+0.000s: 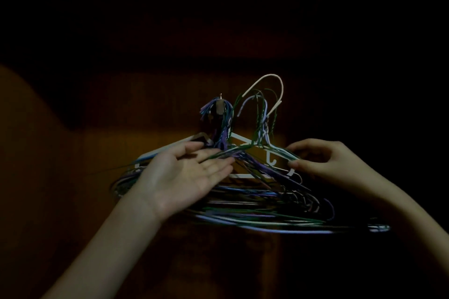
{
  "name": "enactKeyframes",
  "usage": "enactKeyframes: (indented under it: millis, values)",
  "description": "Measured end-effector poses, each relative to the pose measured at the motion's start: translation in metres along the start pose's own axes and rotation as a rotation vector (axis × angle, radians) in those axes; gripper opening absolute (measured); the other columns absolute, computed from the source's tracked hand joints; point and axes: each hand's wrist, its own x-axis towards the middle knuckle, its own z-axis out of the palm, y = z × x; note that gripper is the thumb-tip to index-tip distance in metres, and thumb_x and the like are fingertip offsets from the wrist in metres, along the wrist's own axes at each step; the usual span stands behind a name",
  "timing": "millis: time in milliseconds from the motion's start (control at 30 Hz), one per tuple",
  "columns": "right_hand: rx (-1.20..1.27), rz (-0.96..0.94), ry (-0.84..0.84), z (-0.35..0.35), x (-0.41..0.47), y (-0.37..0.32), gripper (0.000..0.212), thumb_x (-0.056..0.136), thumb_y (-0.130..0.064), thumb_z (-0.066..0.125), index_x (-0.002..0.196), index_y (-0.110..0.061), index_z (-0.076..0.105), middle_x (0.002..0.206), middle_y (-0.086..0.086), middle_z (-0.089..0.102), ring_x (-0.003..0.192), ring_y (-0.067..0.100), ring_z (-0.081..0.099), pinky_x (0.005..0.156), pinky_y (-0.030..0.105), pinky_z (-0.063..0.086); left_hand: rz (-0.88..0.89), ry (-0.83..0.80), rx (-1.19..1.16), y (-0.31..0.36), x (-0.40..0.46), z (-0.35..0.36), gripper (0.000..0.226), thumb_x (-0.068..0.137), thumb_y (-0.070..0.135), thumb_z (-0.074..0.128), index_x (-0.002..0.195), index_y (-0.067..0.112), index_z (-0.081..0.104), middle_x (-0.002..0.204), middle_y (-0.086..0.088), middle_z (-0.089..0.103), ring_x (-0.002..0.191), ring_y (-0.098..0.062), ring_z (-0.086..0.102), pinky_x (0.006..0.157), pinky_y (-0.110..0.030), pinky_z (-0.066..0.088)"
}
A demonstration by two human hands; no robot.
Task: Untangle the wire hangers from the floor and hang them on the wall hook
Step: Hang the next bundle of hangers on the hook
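Dim frame. Your left hand [192, 172] lies flat, palm up, fingers straight under the shoulders of the wire hangers [255, 201] at frame centre. Your right hand [323, 162] pinches a hanger arm at centre right. One bunch already hangs on the wall hook [220, 98]; a second bunch's necks [264, 102] stand free just right of it. Risk: pulling the free bunch drags the hung ones off, since the wires cross. No containers visible.

A bunch of wire hangers [243, 192] hangs from the wall hook [220, 96]. The left hand [187, 175] lies on its left part. The right hand [325, 162] is at its right shoulder.
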Motion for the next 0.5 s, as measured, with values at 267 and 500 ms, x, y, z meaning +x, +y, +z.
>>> enactKeyframes:
  millis: [267, 500]
  values:
    - [0.054, -0.064, -0.004, -0.003, 0.029, -0.015, 0.018, 0.082, -0.018, 0.066, 0.088, -0.033, 0.059, 0.083, -0.01, 0.064, 0.057, -0.012, 0.058, 0.048, 0.006, 0.043, 0.055, -0.043, 0.002, 0.025, 0.007, 0.009, 0.047, 0.077, 0.006, 0.045, 0.117, -0.018, 0.047, 0.121, -0.044, 0.047, 0.123, -0.049, 0.041, 0.102, -0.056, 0.028]
    - [-0.045, -0.089, -0.044, 0.004, 0.044, -0.024, 0.022, 0.081, -0.026, 0.067, 0.102, -0.029, 0.061, 0.086, -0.007, 0.066, 0.078, 0.013, 0.065, 0.068, 0.026, 0.055, 0.055, -0.014, -0.022, 0.036, 0.006, -0.002, 0.058, 0.078, 0.005, 0.044, 0.131, -0.017, 0.036, 0.125, -0.043, 0.046, 0.122, -0.048, 0.043, 0.099, -0.057, 0.029]
